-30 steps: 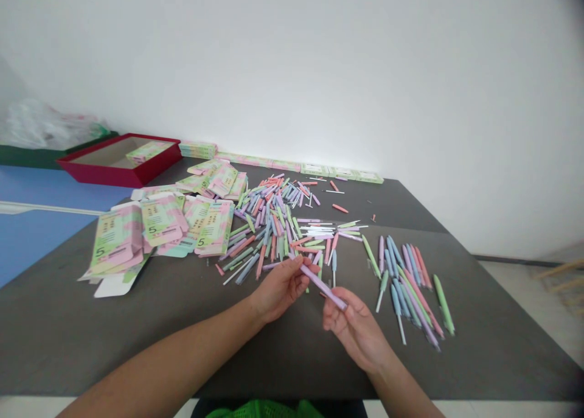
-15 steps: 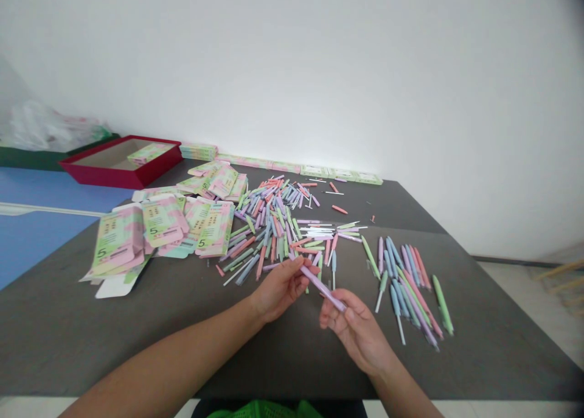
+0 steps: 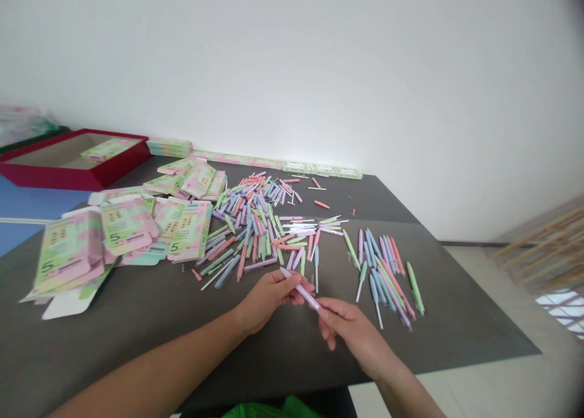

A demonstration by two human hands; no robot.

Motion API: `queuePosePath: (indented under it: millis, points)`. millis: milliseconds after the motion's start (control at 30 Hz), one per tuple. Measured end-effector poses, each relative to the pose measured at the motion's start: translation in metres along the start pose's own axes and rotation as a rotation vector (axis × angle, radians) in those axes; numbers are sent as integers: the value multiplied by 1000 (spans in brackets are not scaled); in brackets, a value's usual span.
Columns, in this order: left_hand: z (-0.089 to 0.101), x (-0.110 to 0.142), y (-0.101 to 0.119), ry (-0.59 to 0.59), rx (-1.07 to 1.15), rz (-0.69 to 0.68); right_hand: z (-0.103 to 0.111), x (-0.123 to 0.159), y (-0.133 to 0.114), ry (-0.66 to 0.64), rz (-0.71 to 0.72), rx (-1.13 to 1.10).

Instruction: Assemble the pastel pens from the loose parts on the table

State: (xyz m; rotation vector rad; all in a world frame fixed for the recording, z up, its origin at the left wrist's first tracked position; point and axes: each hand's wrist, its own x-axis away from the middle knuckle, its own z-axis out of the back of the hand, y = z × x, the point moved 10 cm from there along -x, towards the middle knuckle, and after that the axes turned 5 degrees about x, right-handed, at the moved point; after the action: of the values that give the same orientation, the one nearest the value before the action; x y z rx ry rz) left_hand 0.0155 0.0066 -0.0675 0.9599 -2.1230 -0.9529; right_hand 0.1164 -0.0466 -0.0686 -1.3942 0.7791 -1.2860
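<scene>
Between my hands, over the near part of the table, is a purple pen [image 3: 301, 291]. My left hand [image 3: 278, 290] grips its far upper end, while my right hand [image 3: 347, 323] pinches the near lower end between thumb and fingers. Just beyond lies a big heap of pen parts [image 3: 260, 223] in purple, blue, green and coral. White refills [image 3: 301, 226] lie on the heap's right side. To the right of my hands is a looser group of pens [image 3: 387, 272], some with a white refill sticking out.
Flattened pink-and-green cartons [image 3: 130, 223] lie left on the dark table [image 3: 274, 357]. Behind them stands a red tray [image 3: 114, 168] holding a carton. Stacked cartons [image 3: 171, 147] and a row of flat ones [image 3: 296, 167] line the wall. A coral part [image 3: 322, 204] lies far right of the heap.
The view has turned right, so the table's contents sit further left. My right hand has shifted along the purple pen, and both hands still hold it.
</scene>
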Motion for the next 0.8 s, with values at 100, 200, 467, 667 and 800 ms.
queuePosePath:
  millis: [100, 200, 467, 667, 800]
  points:
    - [-10, 4, -6, -58, -50, 32, -5, 15, 6, -9, -20, -92]
    - [-16, 7, -10, -104, -75, 53, 16, 24, 8, 98, 6, -126]
    - [-7, 3, -7, -69, -88, 45, 251, 73, 18, 1041, -171, 618]
    - [-4, 2, -12, -43, -90, 57, 307, 76, 54, 934, -542, 1056]
    - [-3, 2, -12, -47, -79, 49, 300, 72, 62, 859, -555, 1166]
